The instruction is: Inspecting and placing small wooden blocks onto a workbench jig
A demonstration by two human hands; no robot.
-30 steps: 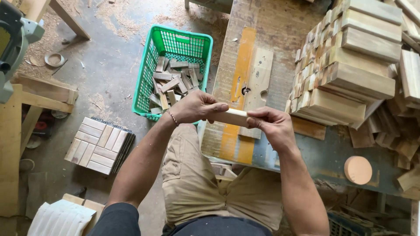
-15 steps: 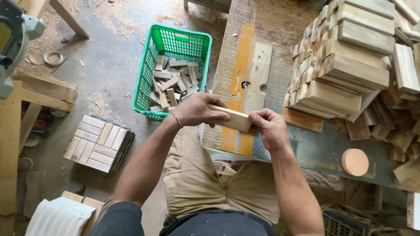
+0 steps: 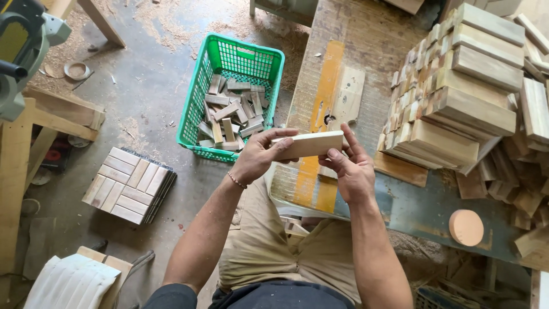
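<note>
I hold a short wooden block [image 3: 309,144] in front of me, above the near edge of the bench [image 3: 366,40]. My left hand [image 3: 260,155] pinches its left end, thumb on top and fingers [image 3: 284,134] curled round the far side; my right hand [image 3: 350,169] takes the right end from below, fingers [image 3: 350,137] wrapped up behind it. Both grip the block, neither is loose.

I judge it stiff and light, dry sawn wood with square edges, rough enough not to slip, and not fragile. The ends are the natural hold, leaving the long pale face free.

There are no packages or labels that I can make out. A yellow stripe [image 3: 326,97] runs along the bench past a slotted wooden plate [image 3: 347,97]. On my right lies a stack of blocks [image 3: 457,109], with a round pink disc [image 3: 466,227] nearer me. On the floor to my left stands a green basket [image 3: 229,54] holding offcuts, and a slatted tile [image 3: 128,184] beside it.
</note>
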